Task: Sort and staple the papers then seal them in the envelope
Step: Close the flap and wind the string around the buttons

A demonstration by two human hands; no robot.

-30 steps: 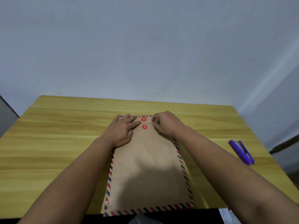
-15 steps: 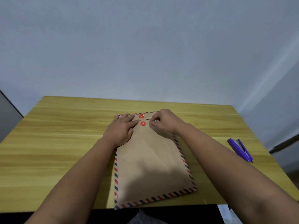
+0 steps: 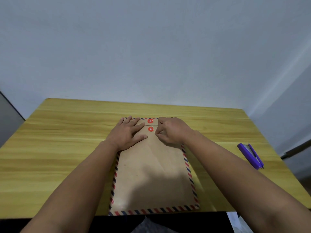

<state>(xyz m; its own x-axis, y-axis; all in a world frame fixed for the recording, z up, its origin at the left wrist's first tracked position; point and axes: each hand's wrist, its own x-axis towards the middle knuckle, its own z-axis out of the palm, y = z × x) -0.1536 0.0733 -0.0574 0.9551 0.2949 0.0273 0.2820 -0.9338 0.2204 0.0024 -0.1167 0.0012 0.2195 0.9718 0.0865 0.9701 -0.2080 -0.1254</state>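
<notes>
A brown envelope (image 3: 154,172) with a red-and-blue striped border lay flat on the yellow wooden table (image 3: 55,148), its near end reaching the table's near edge and its flap end pointing far. The flap was folded down. Two red discs sat one behind the other at the far end: the far disc (image 3: 150,121) on the flap, the near disc (image 3: 150,129) just below the flap's edge. A thin string (image 3: 152,126) ran from the discs toward the right.

The left hand (image 3: 128,133) lay flat on the envelope's far left part, fingers straight and spread, thumb stretched toward the near disc, pressing the paper down. The right hand (image 3: 172,131) rested on the far right part with fingers curled, thumb and forefinger pinching the string just right of the near disc.

A purple stapler (image 3: 250,155) lay on the table well to the right, apart from the envelope. A plain pale wall (image 3: 151,47) stood behind the table.
</notes>
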